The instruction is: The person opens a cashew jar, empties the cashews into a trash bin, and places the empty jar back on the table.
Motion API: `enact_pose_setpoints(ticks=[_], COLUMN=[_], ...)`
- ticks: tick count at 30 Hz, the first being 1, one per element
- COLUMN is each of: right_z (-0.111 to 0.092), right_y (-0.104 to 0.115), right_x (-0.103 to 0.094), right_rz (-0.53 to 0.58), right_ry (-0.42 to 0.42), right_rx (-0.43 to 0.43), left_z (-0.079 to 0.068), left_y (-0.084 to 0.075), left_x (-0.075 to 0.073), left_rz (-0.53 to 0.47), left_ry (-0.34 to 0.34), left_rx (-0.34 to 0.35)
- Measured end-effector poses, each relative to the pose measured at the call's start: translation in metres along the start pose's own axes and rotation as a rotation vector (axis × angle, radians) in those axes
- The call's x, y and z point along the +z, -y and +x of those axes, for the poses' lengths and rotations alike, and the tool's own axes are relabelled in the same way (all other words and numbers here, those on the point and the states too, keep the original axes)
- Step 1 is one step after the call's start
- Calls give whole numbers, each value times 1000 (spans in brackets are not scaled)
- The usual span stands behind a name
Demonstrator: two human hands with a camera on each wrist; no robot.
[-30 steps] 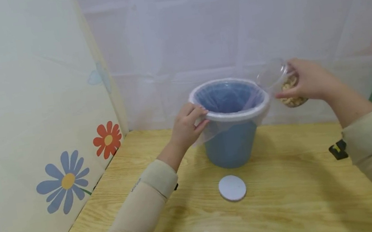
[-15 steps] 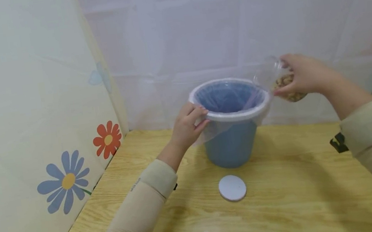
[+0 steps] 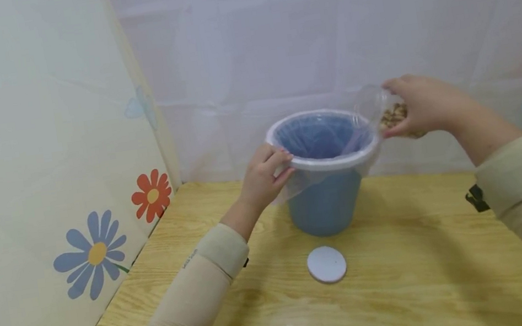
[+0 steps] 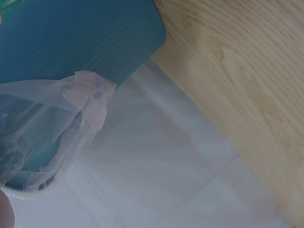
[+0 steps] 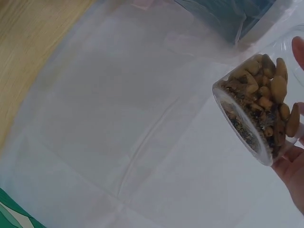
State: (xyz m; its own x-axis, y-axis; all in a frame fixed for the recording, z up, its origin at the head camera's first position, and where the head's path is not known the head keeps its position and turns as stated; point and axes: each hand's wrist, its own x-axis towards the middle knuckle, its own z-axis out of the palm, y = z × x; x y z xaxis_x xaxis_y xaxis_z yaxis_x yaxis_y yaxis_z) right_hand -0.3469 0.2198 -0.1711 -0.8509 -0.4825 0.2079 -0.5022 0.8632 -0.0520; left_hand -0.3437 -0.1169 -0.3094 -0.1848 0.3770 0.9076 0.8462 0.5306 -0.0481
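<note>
A blue waste bin (image 3: 324, 207) with a white rim stands on the table, lined with a clear plastic bag (image 4: 85, 97) folded over its edge. My left hand (image 3: 263, 176) grips the bin's near-left rim, thumb outside. In my right hand (image 3: 428, 106) is a clear jar (image 5: 237, 121), held tilted with its open mouth toward the bin's right rim. Tan-brown, nut-like pieces (image 5: 266, 95) and dark crumbs lie inside, gathered near the jar's base. The jar's mouth overlaps the rim in the head view.
A white round lid (image 3: 326, 264) lies on the wood-grain table (image 3: 398, 283) in front of the bin. A small black object (image 3: 476, 198) sits by the right sleeve. White sheeting (image 3: 274, 44) hangs behind, and a flower-printed sheet (image 3: 36, 133) stands at left.
My right hand has moved left with the jar, bringing its mouth closer over the bin's right rim. The left hand keeps its place on the rim.
</note>
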Motion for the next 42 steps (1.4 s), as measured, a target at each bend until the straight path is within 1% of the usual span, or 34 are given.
enact_pose_setpoints(ticks=[3,6,15,21,25,34,38,42], right_z=[1,2,5,8,11,15,17,19], right_y=[1,2,3,7,10,16,17,18], right_x=[-1,0,0,-2,-2,1,3,5], right_rz=[-36,-71,-142,-177,-219,-273,-289,-288], right_ry=[18,19,-28,-26,-3,30,30,10], right_rx=[6,-8,-97,-126,-130,-119,-137,-162], left_z=[0,-1,-1,-2,-1,-1,-2,-1], left_y=[0,-1,-3,-2,-2,-5,-5,-4], left_x=[0,-1,-4,-4,-4,-4,-3,-3], left_rz=[7,5,1,2,-3,-5,-11,-15], left_ry=[-2,-7,-1,-7,-18,4,-4,-20], left_rx=[4,6,-11,-2,1,-26,-30,-24])
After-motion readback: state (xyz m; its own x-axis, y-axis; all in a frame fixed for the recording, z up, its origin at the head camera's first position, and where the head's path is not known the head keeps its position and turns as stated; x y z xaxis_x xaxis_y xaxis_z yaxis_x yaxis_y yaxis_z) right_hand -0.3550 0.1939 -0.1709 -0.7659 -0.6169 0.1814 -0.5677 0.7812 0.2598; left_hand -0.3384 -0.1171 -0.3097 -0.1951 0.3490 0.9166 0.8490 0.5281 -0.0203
